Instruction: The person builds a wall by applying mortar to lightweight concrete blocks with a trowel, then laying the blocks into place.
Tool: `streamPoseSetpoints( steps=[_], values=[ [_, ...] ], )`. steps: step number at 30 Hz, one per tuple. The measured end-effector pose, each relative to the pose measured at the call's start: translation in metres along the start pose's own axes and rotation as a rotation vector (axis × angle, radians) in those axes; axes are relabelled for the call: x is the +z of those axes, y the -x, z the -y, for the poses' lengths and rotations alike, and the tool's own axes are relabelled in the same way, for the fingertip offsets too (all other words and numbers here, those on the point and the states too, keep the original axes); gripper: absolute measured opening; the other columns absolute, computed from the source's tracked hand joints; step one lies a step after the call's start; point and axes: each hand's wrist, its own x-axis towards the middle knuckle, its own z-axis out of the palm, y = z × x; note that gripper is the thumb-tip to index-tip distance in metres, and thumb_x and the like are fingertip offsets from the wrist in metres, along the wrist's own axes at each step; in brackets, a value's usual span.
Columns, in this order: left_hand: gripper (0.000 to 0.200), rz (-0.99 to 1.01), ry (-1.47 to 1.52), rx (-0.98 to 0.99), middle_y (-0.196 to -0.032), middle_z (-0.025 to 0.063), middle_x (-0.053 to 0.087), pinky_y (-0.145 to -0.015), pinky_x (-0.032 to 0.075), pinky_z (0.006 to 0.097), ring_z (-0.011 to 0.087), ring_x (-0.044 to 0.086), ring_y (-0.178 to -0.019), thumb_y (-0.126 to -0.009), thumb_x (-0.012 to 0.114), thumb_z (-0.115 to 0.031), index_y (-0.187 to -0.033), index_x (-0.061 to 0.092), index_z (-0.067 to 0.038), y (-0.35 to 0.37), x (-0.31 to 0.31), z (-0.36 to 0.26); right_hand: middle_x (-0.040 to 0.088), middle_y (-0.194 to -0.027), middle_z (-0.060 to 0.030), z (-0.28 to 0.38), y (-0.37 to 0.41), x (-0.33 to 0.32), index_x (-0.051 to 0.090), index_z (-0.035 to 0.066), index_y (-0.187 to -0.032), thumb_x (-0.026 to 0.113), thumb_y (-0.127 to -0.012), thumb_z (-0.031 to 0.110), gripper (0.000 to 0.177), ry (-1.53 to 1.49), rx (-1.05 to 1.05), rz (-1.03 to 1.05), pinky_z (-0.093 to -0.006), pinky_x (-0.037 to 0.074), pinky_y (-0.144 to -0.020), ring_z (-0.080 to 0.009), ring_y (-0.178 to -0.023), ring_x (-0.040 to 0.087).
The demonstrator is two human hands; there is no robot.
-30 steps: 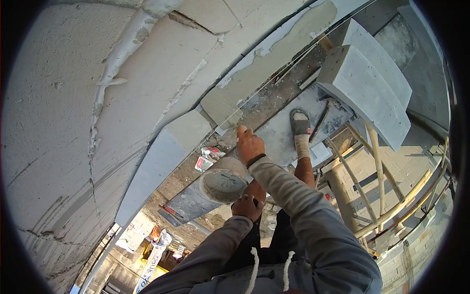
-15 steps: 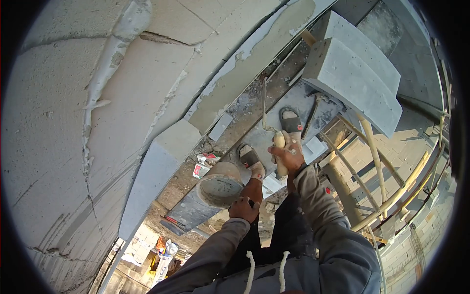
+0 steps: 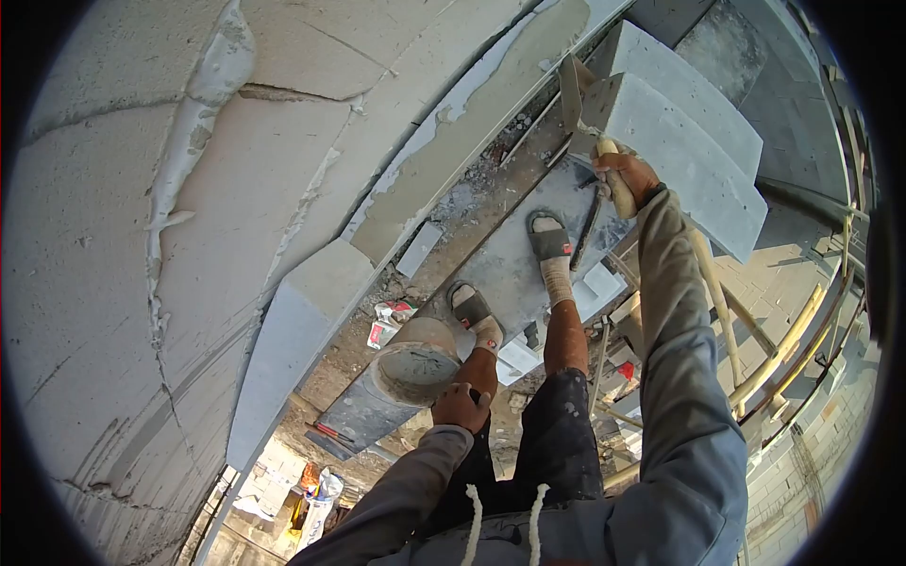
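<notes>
My right hand (image 3: pixel 630 176) is wrapped round the pale wooden handle of a trowel (image 3: pixel 618 193), its arm stretched forward. The trowel's metal blade stands edge-on beside the near end of the stacked grey blocks (image 3: pixel 675 141). My left hand (image 3: pixel 461 406) is closed at my left knee, close to the rim of a bucket (image 3: pixel 415 349). A small dark patch shows at its fingers, but I cannot make out what it is. Inside the bucket is grey mortar (image 3: pixel 415 370). A hammer (image 3: pixel 587 226) lies beside my right foot, partly hidden by my right hand.
My sandalled feet stand on a narrow grey plank (image 3: pixel 500 255). The block wall (image 3: pixel 255 217) rises at left, with a mortar-smeared ledge (image 3: pixel 453 151). Bamboo poles (image 3: pixel 779 344) edge the drop at right. A torn packet (image 3: pixel 389 323) and red-handled tools (image 3: pixel 332 432) lie near the bucket.
My right hand has carried the trowel forward and to the right, from above my feet to the stacked blocks. My left hand stays at my knee. The view has shifted slightly.
</notes>
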Motion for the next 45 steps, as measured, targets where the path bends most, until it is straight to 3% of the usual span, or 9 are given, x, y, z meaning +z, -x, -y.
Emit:
streamPoseSetpoints(
  steps=[8,13,17,25,29,34,39,43,45],
  values=[
    [0.052,-0.034,-0.003,0.026,-0.114,0.0171,0.052,-0.09,0.039,0.0437,0.0342,0.048,-0.106,-0.076,0.053,-0.042,-0.111,0.053,-0.004,-0.001,0.002,0.004,0.05,-0.066,-0.0035,-0.091,0.026,0.103,0.052,0.005,-0.088,0.062,-0.066,0.011,0.025,0.014,-0.005,0.105,-0.027,0.04,-0.043,-0.0142,-0.05,0.049],
    [0.052,-0.055,0.019,0.035,-0.112,0.019,0.052,-0.088,0.041,0.0437,0.0357,0.049,-0.104,-0.075,0.054,-0.041,-0.109,0.053,-0.002,0.0,0.0,0.006,0.05,-0.067,-0.004,-0.129,0.045,0.148,0.052,0.006,-0.088,0.064,-0.064,0.012,0.027,-0.079,0.172,0.268,-0.0282,0.041,-0.045,-0.0142,-0.054,0.049],
    [0.051,-0.052,0.013,0.046,-0.112,0.0198,0.052,-0.088,0.041,0.0434,0.0362,0.049,-0.103,-0.076,0.054,-0.04,-0.109,0.053,-0.002,-0.001,0.005,0.012,0.05,-0.067,-0.0041,-0.176,0.051,0.186,0.052,0.006,-0.089,0.064,-0.063,0.011,0.028,-0.056,-0.022,0.298,-0.028,0.041,-0.046,-0.0141,-0.06,0.051],
    [0.051,-0.072,0.016,0.051,-0.111,0.019,0.052,-0.087,0.041,0.043,0.0355,0.05,-0.103,-0.076,0.054,-0.041,-0.109,0.053,-0.002,0.0,0.004,0.015,0.053,-0.066,-0.0035,-0.176,0.082,0.207,0.052,0.007,-0.093,0.064,-0.066,0.008,0.029,-0.252,0.333,0.57,-0.0281,0.043,-0.046,-0.014,-0.053,0.052],
    [0.05,-0.065,0.01,0.047,-0.11,0.0183,0.053,-0.087,0.041,0.0424,0.0343,0.05,-0.103,-0.077,0.053,-0.041,-0.109,0.053,-0.003,0.0,0.004,0.015,0.054,-0.073,-0.0029,-0.165,0.084,0.212,0.054,0.007,-0.094,0.064,-0.067,0.008,0.029,-0.119,0.19,0.541,-0.0284,0.043,-0.053,-0.0125,-0.061,0.053],
    [0.05,-0.079,0.019,0.046,-0.11,0.0178,0.053,-0.088,0.04,0.0422,0.0335,0.05,-0.103,-0.077,0.053,-0.042,-0.109,0.053,-0.003,0.001,0.009,0.019,0.058,-0.092,-0.0066,-0.16,0.057,0.23,0.049,-0.002,-0.118,0.07,-0.061,0.02,0.064,0.041,0.126,0.632,-0.0277,0.041,-0.073,-0.0178,-0.079,0.053],
    [0.051,-0.065,0.009,0.043,-0.111,0.0174,0.053,-0.089,0.04,0.0419,0.0334,0.05,-0.104,-0.078,0.051,-0.043,-0.109,0.053,-0.003,0.002,0.011,0.019,0.06,-0.084,-0.0122,-0.142,0.037,0.251,0.047,-0.004,-0.118,0.069,-0.061,0.024,0.067,0.26,0.025,0.638,-0.0295,0.042,-0.076,-0.0201,-0.081,0.053],
    [0.051,-0.064,0.015,0.035,-0.112,0.017,0.052,-0.09,0.04,0.0416,0.0331,0.049,-0.105,-0.078,0.051,-0.044,-0.11,0.053,-0.003,0.003,0.013,0.02,0.061,-0.092,-0.0216,-0.138,0.055,0.264,0.047,-0.004,-0.117,0.066,-0.062,0.027,0.066,0.478,-0.127,0.518,-0.0343,0.042,-0.078,-0.0308,-0.088,0.057],
    [0.051,-0.053,0.033,0.051,-0.113,0.017,0.052,-0.089,0.04,0.0418,0.0333,0.049,-0.106,-0.078,0.051,-0.044,-0.11,0.053,-0.003,0.003,0.013,0.021,0.06,-0.092,-0.0232,-0.174,0.076,0.265,0.048,-0.004,-0.114,0.065,-0.061,0.025,0.063,0.565,-0.618,0.354,-0.0376,0.043,-0.078,-0.0359,-0.088,0.056]
  ],
)
